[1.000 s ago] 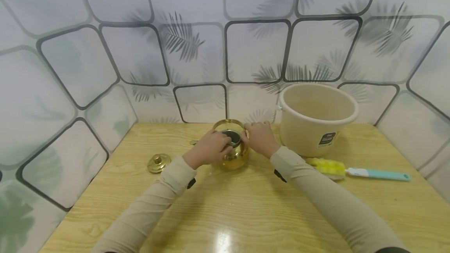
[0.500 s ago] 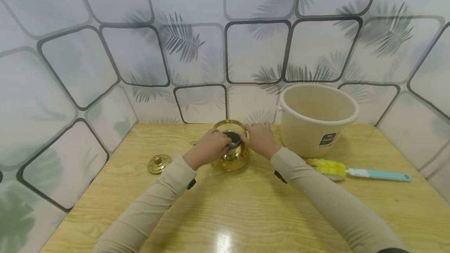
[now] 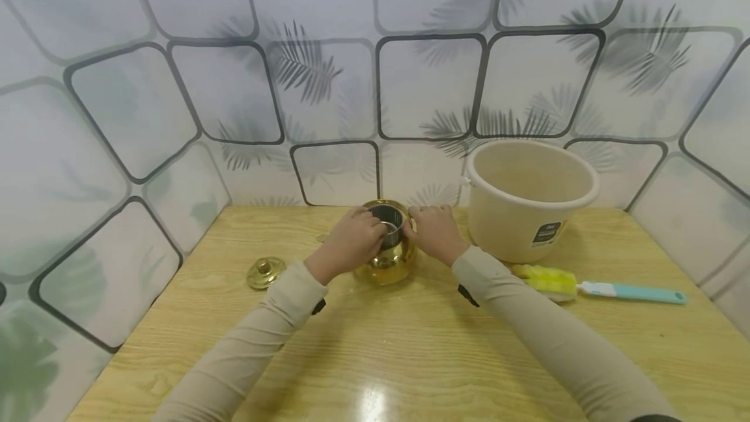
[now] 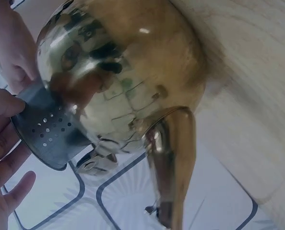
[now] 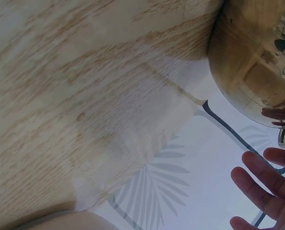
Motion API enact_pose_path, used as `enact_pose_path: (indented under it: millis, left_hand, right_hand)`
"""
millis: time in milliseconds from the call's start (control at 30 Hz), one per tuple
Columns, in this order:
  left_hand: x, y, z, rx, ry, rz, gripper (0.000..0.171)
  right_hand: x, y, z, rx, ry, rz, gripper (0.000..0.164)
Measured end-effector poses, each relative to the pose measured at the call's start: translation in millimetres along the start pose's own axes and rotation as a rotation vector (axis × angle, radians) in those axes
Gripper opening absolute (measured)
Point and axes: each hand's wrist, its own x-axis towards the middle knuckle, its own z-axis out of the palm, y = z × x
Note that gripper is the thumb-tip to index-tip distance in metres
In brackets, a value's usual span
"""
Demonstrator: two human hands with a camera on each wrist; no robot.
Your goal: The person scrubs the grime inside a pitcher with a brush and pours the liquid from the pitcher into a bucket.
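Observation:
A shiny brass teapot [image 3: 388, 271] stands on the table. Out of its mouth protrudes a dark metal tea strainer [image 4: 50, 128] with rows of small holes, its lower part hidden inside the pot. My left hand [image 3: 353, 239] pinches the strainer's rim; in the left wrist view that hand's [image 4: 2, 143] other fingers are spread. At the pot's other side is my right hand [image 3: 435, 232], its thumb close to the strainer. The right wrist view shows the right fingers [image 5: 259, 178] spread and fairly straight beside the pot, below its handle joint; the thumb is hidden there.
To the left lies the brass lid [image 3: 265, 272]. A cream bucket [image 3: 498, 230] stands at the right rear, with a yellow-headed brush with a turquoise handle [image 3: 647, 293] in front of it. Patterned wall covering [image 3: 331, 168] rises behind the wooden table [image 3: 375, 344].
The tea strainer has risen partway out of the teapot, with my left hand on its rim. My right hand has stayed nearly where it was.

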Motion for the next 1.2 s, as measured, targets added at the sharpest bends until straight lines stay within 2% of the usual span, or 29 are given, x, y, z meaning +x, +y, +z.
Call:
enact_pose_path:
  millis: [267, 500, 667, 767, 900, 1200]
  left_hand:
    - [1.6, -11.4, -18.3, 0.051, 0.116, 0.006, 0.004]
    - [-5.0, -32.1, -30.4, 0.037, 0.161, -0.007, 0.004]
    - [-15.7, -50.6, -39.1, 0.034, 0.181, -0.018, 0.005]
    - [-25.1, -62.8, -42.5, 0.032, 0.174, -0.029, 0.005]
    - [-40.7, -78.2, -42.4, 0.03, 0.125, -0.07, 0.003]
    - [-77.2, -104.1, -22.8, 0.021, 0.082, -0.127, 0.004]
  right_hand:
    - [-0.1, 0.4, 3.7, 0.022, 0.041, -0.002, 0.021]
    - [0.1, 1.2, 6.4, 0.045, 0.044, -0.003, 0.024]
    - [0.2, 1.5, 7.3, 0.048, 0.031, -0.004, 0.023]
    - [0.4, 1.5, 7.1, 0.044, 0.044, -0.017, 0.022]
    - [0.9, 1.6, 6.7, 0.043, 0.066, -0.03, 0.021]
    - [0.6, 3.1, 9.0, 0.036, 0.058, -0.029, 0.021]
